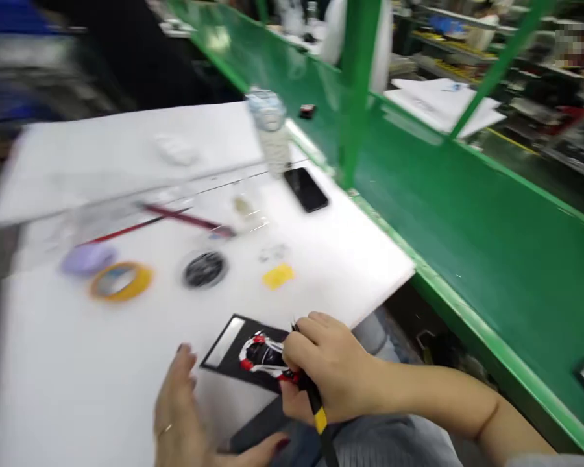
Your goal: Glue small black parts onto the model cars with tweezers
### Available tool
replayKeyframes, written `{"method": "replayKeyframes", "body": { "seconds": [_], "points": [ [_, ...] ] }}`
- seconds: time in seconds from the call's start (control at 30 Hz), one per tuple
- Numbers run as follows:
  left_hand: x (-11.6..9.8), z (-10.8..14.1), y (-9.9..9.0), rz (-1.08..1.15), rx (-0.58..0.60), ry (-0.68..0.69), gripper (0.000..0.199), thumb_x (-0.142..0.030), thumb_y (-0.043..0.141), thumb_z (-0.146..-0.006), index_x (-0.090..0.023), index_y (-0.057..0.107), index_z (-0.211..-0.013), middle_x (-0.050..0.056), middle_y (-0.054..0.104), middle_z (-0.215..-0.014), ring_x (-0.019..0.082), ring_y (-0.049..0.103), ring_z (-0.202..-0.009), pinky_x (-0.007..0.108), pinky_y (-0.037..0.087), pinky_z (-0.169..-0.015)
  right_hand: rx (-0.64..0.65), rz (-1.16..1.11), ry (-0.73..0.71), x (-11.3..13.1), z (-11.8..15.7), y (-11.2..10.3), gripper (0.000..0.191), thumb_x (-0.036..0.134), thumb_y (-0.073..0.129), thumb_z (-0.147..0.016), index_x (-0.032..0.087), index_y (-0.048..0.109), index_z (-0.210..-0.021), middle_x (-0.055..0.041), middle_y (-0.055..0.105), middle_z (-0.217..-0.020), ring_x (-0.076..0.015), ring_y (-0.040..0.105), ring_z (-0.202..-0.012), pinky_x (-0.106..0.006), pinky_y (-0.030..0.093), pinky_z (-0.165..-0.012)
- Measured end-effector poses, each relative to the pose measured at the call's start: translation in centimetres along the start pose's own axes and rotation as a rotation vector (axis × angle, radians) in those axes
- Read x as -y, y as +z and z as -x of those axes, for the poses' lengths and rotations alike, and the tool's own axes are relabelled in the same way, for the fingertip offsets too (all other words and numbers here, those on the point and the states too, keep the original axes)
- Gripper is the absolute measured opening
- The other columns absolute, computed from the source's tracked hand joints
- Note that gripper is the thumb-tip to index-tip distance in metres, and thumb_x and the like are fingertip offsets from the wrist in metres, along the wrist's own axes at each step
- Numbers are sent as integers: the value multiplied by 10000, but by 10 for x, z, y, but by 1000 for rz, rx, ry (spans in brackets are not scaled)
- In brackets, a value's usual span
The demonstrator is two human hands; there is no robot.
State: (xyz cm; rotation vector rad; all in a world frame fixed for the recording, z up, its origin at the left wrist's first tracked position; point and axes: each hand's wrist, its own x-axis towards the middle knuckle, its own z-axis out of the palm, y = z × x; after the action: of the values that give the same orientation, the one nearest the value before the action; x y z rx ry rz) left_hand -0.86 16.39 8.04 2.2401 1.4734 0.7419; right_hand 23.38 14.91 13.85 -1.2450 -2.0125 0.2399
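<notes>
A small red, white and black toy car (265,355) lies on a black rectangular card (228,363) with a white strip, near the table's front edge. My right hand (328,366) is closed around a black tool with a yellow band (320,420), at the car's right end; its fingers cover that end, and whether they also grip the car is hidden. My left hand (189,415) is left of the card, thumb and fingers spread apart, with nothing between them.
On the white table (78,350) are a yellow piece (278,276), a black round disc (204,269), an orange tape roll (121,281), a purple object (88,258), a phone (306,189) and a bottle (271,130). A green frame post (357,91) rises along the right side.
</notes>
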Motion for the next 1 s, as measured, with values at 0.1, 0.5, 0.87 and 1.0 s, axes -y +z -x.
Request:
{"method": "replayKeyframes", "body": {
  "seconds": [0.1, 0.5, 0.87, 1.0],
  "points": [
    [-15, 19, -1, -116, -5, -78, 1222, -518, 802, -710, -249, 50, -1635, 202, 318, -1598, 495, 429, -1386, 706, 522, -1007, 77, -23, -58, 5, -2, 39, 80, 198, 471, -763, 234, 413, -803, -18, 486, -710, -187, 420, -634, -305, 362, -570],
    [-28, 5, 13, -277, 0, -100, 1245, -480, 901, -601, -191, 182, -1576, 261, 373, -1543, 461, 450, -1355, 629, 455, -1031, -127, 333, 491, -142, -137, -18, 345, 412, 768, -802, 259, 472, -892, -88, 609, -925, -327, 610, -939, -466, 472, -797],
    [-30, -22, 12, -235, 66, -4, 1292, -575, 928, -495, -158, 260, -1519, 242, 387, -1554, 397, 407, -1415, 494, 290, -1110, -10, 587, 912, -223, -194, -9, 955, 461, 925, -637, 34, 450, -1348, -292, 588, -1251, -371, 563, -1166, -458, 432, -821],
    [-30, -22, 11, -218, 62, -8, 1210, -600, 882, -549, -157, 275, -1497, 243, 388, -1555, 388, 403, -1413, 473, 248, -1125, -11, 643, 938, -232, -197, -13, 1052, 596, 908, -605, 45, 440, -1369, -325, 577, -1237, -411, 559, -1189, -489, 397, -777]
  ]
}}
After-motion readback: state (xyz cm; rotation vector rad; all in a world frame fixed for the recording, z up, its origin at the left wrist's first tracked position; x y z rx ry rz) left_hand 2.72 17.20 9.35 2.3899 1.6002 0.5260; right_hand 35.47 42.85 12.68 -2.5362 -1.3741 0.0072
